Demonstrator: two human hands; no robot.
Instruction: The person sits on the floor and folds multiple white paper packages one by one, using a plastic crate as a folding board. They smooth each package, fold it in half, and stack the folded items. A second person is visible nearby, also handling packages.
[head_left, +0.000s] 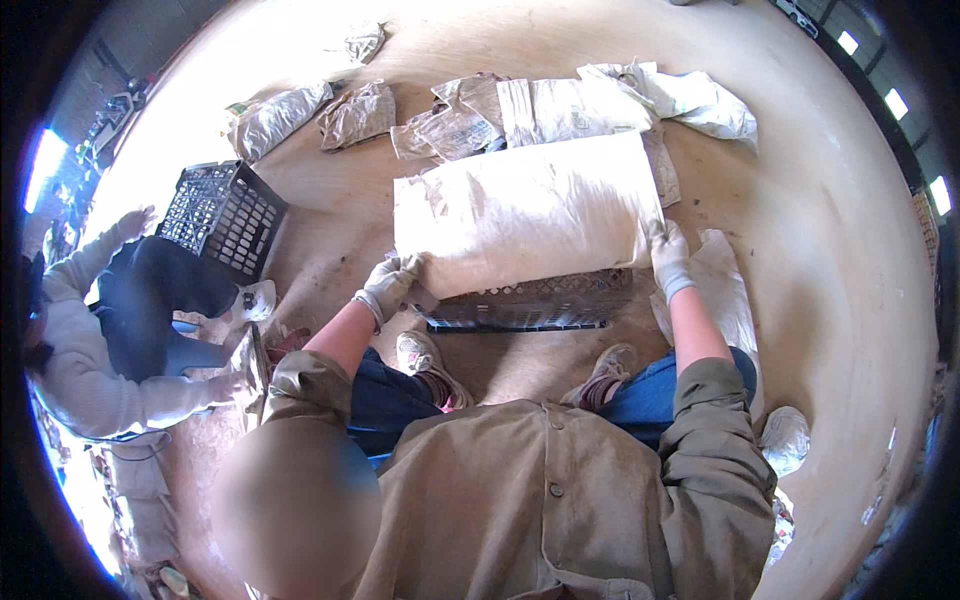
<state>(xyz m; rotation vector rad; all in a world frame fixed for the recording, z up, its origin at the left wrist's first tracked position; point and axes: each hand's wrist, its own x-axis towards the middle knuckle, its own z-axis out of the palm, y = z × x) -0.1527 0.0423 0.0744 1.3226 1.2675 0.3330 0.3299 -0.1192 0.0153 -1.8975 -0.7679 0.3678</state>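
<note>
A large white woven sack (525, 206) is spread between my two gloved hands, above a black plastic crate (525, 307). My left hand (394, 283) grips its near left corner, and my right hand (667, 251) grips its right edge near the bottom. The sack hides most of the crate's top. Right of the crate, partly behind my right forearm, another whitish sack (724, 285) lies on the floor. Beyond the held sack lies a row of crumpled white sacks (574, 109).
A co-worker (97, 352) sits at the left, one hand on a folded sack (251, 375). Near them stands a second black crate (225, 214). More crumpled sacks (277, 116) lie on the floor at the upper left, and a bundle (786, 441) lies at my right.
</note>
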